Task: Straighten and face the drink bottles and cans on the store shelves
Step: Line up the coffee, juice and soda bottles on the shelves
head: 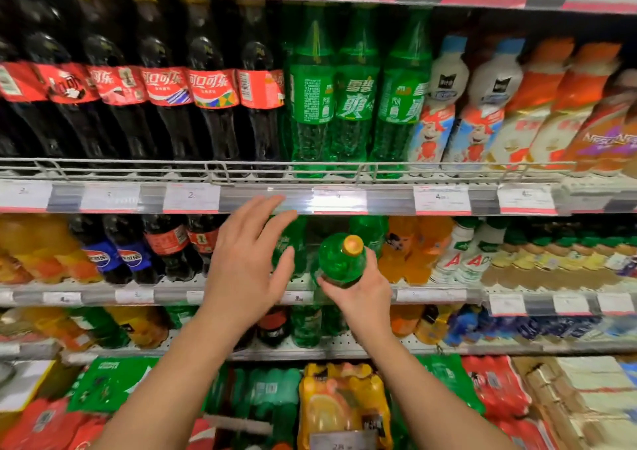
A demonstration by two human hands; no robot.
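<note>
This is a shop's drinks aisle. Above the price-tag rail [310, 199], cola bottles [165, 91] and green soda bottles [351, 98] stand in rows behind a wire guard [213, 168]. Below that rail, further stocked shelves follow, with shrink-wrapped multipacks [341, 404] lowest.

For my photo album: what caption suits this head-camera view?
Right hand grips a green bottle while the open left hand reaches toward the shelf.

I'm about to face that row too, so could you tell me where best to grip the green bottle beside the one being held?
Grip the green bottle around its upper body from the front, aisle side. The shelf edge hangs over its cap, and neighbours crowd its sides.
</note>
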